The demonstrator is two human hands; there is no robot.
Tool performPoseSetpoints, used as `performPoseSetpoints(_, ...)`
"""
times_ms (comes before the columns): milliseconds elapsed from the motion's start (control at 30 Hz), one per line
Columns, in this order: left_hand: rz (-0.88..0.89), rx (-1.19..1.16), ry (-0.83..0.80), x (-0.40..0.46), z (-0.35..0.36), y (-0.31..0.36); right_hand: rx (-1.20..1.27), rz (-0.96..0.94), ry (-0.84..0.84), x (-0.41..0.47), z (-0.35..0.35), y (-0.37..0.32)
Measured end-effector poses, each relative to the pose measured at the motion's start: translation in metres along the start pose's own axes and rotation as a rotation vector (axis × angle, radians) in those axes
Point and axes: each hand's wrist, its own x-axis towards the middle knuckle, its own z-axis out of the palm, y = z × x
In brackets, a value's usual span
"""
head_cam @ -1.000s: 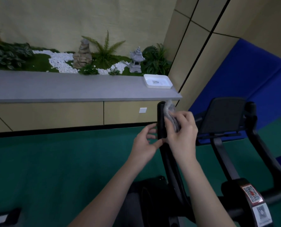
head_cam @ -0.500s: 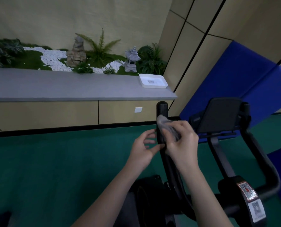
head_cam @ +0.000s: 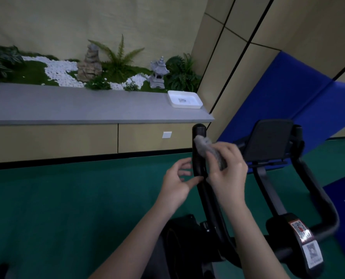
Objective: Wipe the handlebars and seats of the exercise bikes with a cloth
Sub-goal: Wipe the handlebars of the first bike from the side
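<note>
A black exercise bike fills the lower right. Its left handlebar grip point(head_cam: 198, 131) stands upright in the middle of the view. My right hand point(head_cam: 228, 174) holds a grey cloth point(head_cam: 202, 144) and presses it against the right side of that grip, just below its top. My left hand point(head_cam: 177, 182) is at the grip's left side, thumb and fingertips touching the bar below the cloth, fingers loosely bent. The right handlebar point(head_cam: 316, 190) curves down on the right. The bike's console point(head_cam: 270, 139) stands between the bars. No seat is in view.
A grey ledge point(head_cam: 87, 105) runs along the wall with a white tray point(head_cam: 184, 99), plants, white pebbles and a stone lantern point(head_cam: 158, 72). Blue mats point(head_cam: 300, 97) lean against the right wall. Green floor point(head_cam: 67, 198) spreads to the left of the bike.
My right hand slid the cloth down the left grip from its top, baring the grip's end, and the view shifted slightly. My left hand stayed at the bar.
</note>
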Motion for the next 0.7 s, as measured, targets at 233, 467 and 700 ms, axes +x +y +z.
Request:
performPoseSetpoints(233, 0.016, 0.006, 0.016, -0.003, 0.004, 0.000, 0.100, 0.208, 0.121, 0.063, 0.025, -0.016)
performPoseSetpoints(467, -0.021, 0.041, -0.006, -0.005, 0.000, 0.002, 0.437, 0.674, -0.176, 0.069, 0.036, 0.005)
performPoseSetpoints(700, -0.030, -0.027, 0.003, -0.007, 0.002, 0.005, 0.253, 0.639, -0.190, 0.025, 0.031, 0.009)
